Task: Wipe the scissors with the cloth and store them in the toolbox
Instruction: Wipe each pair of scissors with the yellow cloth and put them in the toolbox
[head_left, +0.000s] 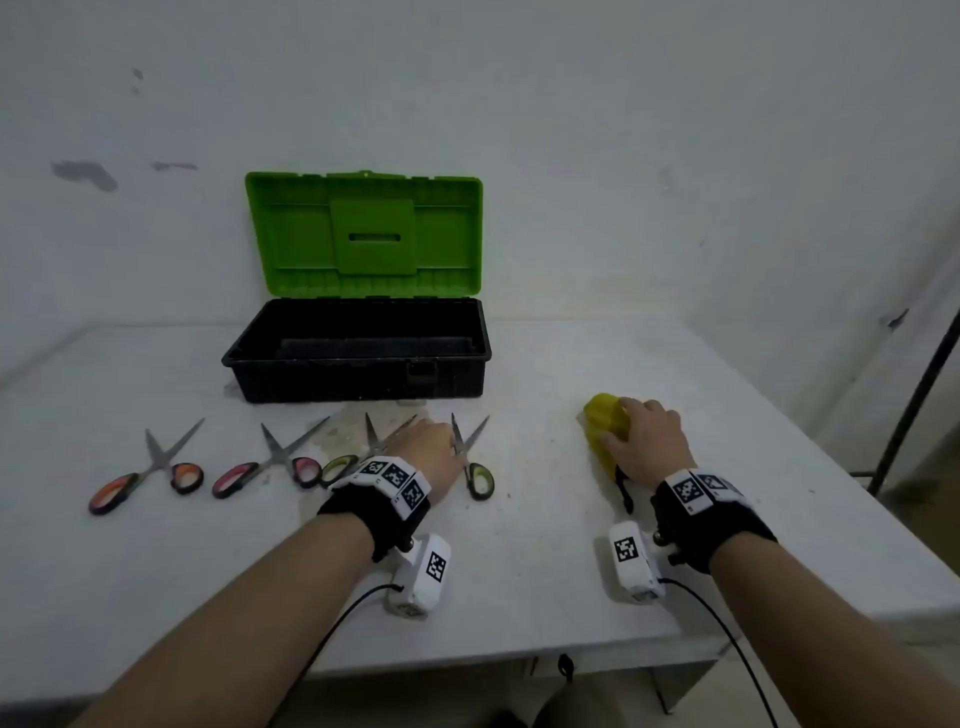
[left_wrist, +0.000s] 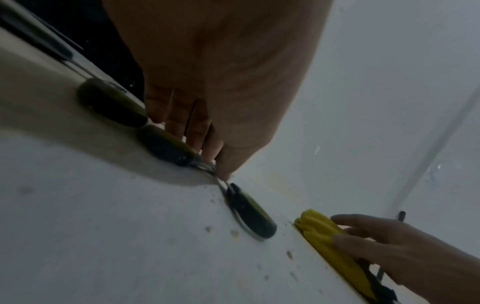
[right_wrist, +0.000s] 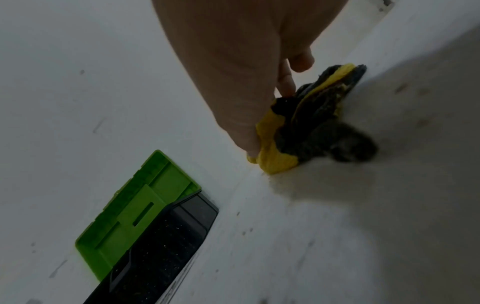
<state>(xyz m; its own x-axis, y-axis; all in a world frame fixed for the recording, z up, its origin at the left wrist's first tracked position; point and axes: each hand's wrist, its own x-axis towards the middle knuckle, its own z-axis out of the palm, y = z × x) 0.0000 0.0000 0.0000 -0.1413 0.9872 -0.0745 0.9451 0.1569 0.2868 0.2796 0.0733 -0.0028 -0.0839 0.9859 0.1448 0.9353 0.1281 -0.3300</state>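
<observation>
- Scissors (head_left: 470, 460) with green-and-black handles, rightmost of a row of four pairs on white table (head_left: 519, 571), blades spread and pointing toward toolbox (head_left: 358, 358).
- Left hand (head_left: 423, 447) lowered over them, fingertips (left_wrist: 224, 164) touching metal near the pivot; left wrist view shows thumb and fingers closing in on that spot, scissors flat on the tabletop, grip not clearly closed, so cannot tell whether pinched or merely touched.
- Second green-handled pair (head_left: 363, 452) partly hidden under the same hand and wristband.
- Pink-handled pair (head_left: 270, 462) further left; orange-and-pink pair (head_left: 150, 470) at the far left end of the row.
- Cloth (head_left: 605, 426), yellow with a dark grey side, bunched on the table well to the right of the scissors.
- Right hand (head_left: 647, 441) on top of the cloth, fingers (right_wrist: 285, 82) and thumb curled around its folds, grasping it against the tabletop.
- Toolbox behind the row, black tray open, green lid (head_left: 366, 234) standing upright near the wall.
- Wrist cameras with cables strapped under both forearms.
</observation>
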